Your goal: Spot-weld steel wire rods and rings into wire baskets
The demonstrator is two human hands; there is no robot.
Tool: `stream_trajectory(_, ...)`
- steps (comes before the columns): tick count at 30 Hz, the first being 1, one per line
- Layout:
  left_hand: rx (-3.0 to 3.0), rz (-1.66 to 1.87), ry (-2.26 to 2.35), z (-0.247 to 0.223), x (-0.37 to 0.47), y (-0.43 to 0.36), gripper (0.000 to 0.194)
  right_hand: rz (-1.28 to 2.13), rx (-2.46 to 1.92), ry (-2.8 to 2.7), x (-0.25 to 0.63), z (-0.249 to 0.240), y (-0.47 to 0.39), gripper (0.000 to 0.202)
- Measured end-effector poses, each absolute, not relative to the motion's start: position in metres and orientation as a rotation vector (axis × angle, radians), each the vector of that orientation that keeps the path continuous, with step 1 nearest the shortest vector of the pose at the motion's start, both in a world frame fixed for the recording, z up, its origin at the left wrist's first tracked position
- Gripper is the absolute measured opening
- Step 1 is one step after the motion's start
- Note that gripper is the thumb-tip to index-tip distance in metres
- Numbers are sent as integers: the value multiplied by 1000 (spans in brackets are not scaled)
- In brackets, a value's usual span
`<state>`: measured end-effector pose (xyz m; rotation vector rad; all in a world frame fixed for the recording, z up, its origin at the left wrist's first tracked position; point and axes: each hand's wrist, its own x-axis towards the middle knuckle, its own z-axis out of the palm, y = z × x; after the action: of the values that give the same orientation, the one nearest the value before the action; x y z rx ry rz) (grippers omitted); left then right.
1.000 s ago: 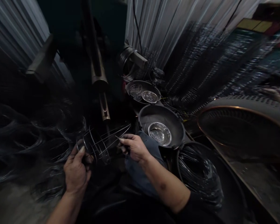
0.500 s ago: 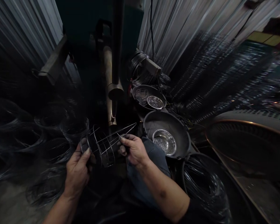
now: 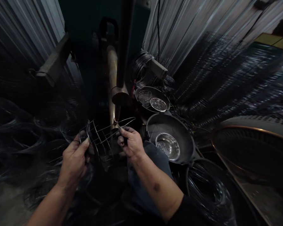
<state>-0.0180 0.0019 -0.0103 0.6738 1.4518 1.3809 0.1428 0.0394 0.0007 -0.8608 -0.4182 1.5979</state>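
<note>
My left hand (image 3: 74,155) is closed on the ringed end of a wire basket frame (image 3: 100,141), a light cage of thin metal rods. The frame lies on its side, and its long rods point right, to the tip of the upright metal electrode (image 3: 117,114) of a machine. A loop of wire at its far end reaches past that tip. My right hand (image 3: 131,142) pinches a short wire piece (image 3: 119,128) between thumb and fingers, close beside the electrode tip and the rods. Most of the piece is hidden by the dark fingertips.
Right of my knee stands a dark pan (image 3: 186,138) with a steel bowl (image 3: 174,147) of short metal pieces. Behind it another pan (image 3: 139,94) holds a smaller bowl (image 3: 158,104) and wire parts. Wire coils (image 3: 202,185) lie front right. Dim wire baskets (image 3: 25,138) fill the left.
Both hands have moved slightly up and left with the wire basket frame. Its rods now reach the electrode tip, and the right fingertips are closer to that tip.
</note>
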Motion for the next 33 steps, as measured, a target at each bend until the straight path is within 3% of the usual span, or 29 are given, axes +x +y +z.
stream_trajectory(13, 712, 1268, 1526, 13, -19, 9, 28, 1601, -866, -323, 137, 5, 47, 12)
stream_trajectory(22, 637, 1385, 1488, 19, -12, 6, 26, 1660, -936, -554, 129, -7, 25, 29)
stream_trajectory(33, 619, 1400, 1462, 17, -19, 14, 22, 1737, -915, -575, 110, -15, 8, 34)
